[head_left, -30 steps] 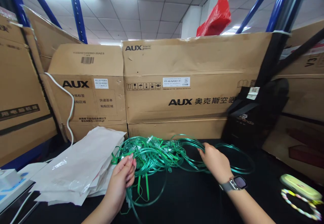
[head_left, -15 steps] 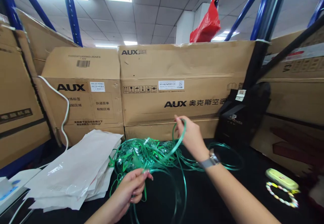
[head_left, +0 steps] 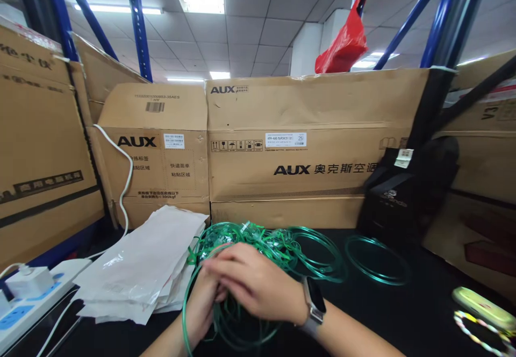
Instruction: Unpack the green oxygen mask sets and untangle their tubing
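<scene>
While your flat right hand (head_left: pixel 258 284) covers your left hand (head_left: pixel 201 302), its grip unclear, hold the green tubing (head_left: pixel 290 245) coils gathered.

Both hands meet low in the middle of the view, close to the body. The right hand (head_left: pixel 253 281) lies palm down across the left hand (head_left: pixel 203 300), back turned up, with its fingers stretched loosely leftward and slightly blurred. The left hand is mostly covered, and only its outer edge shows beneath. The right forearm enters from the lower right, the left from the bottom edge. Whether either hand grips cannot be told.
</scene>
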A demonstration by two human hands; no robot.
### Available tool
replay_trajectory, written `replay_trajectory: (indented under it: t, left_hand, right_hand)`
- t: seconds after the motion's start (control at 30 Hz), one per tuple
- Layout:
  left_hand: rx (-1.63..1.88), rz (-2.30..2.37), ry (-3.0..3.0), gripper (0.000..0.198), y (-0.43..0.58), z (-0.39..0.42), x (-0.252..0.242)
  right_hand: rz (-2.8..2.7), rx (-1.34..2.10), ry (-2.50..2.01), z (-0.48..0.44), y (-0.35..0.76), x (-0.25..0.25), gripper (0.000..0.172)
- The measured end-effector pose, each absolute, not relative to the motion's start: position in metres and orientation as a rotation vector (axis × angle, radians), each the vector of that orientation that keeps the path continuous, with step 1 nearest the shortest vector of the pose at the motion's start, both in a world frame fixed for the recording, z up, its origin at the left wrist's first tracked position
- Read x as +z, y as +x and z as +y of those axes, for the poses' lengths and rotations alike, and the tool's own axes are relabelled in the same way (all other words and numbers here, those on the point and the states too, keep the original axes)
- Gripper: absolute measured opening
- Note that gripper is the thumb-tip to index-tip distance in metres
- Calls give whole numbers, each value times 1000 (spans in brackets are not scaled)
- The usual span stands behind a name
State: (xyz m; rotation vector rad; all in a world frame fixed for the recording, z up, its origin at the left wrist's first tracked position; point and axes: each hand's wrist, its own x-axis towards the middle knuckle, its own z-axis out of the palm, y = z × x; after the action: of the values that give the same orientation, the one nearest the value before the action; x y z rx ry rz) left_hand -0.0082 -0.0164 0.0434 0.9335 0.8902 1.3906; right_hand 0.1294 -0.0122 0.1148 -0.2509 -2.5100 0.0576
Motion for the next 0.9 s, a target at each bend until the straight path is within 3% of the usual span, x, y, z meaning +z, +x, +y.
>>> replay_trajectory:
  t: [0.2,0.37,0.63,0.77,0.9]
  left_hand:
    - [1420,840,912,42,-9,-22,47]
    - [1418,703,809,39,-9,-24,45]
    - [1391,557,684,25,-18,-19,46]
    - [1355,453,634,35,-20,-17,43]
    - [1384,417,591,34,-22,-19,46]
  right_hand:
    - [-2157,181,-791,34,189,58,56]
    - [-2126,556,-920,28,194,26,50]
    - [-1871,831,-925,21,187,39,39]
    - [-1802,1109,-849,22,189,45,42]
    - [-1621,1461,-723,20,188,53,29]
